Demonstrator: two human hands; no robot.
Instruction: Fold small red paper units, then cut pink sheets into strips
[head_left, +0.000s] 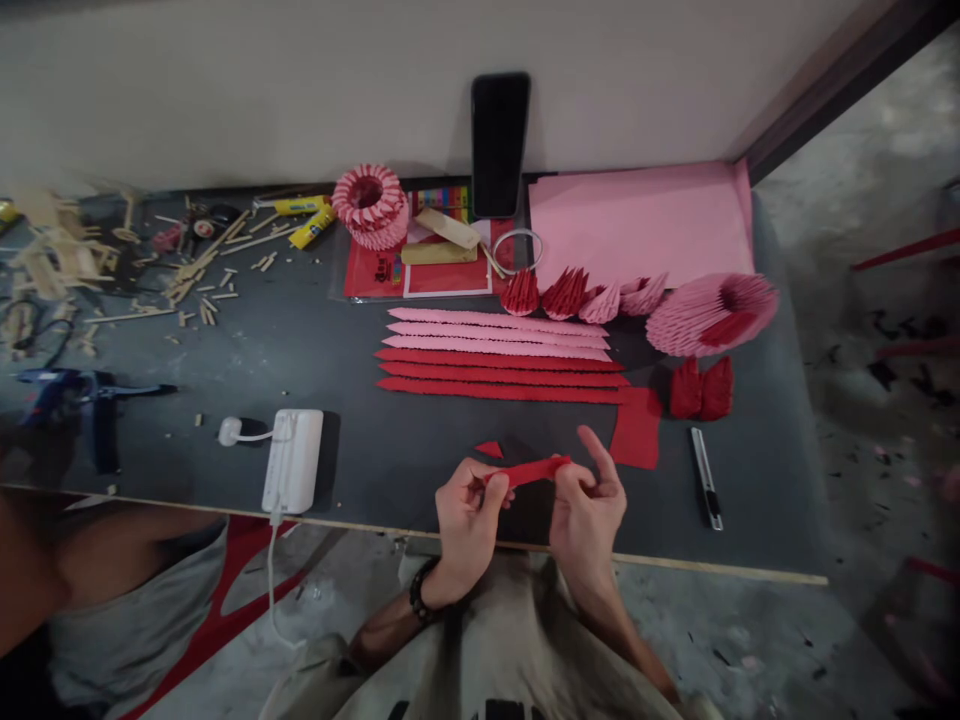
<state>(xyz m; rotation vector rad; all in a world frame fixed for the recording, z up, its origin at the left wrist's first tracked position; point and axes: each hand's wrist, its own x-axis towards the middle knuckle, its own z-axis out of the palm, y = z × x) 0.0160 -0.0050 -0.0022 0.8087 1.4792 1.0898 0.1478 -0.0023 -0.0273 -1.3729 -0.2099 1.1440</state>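
A narrow folded red paper strip stretches between my two hands above the table's front edge. My left hand pinches its left end between thumb and fingers. At the other end, my right hand grips the strip with thumb and bent fingers, the index finger raised. Just beyond my left hand lies a small red folded paper triangle. A red paper piece lies past my right hand. Rows of red paper chains and pink paper chains stretch across the table behind.
A utility knife lies at right, near red folded bundles and a pink folded-paper form. Pink sheets and a phone are at the back. Leftward are a white power strip, a glue gun and wood sticks.
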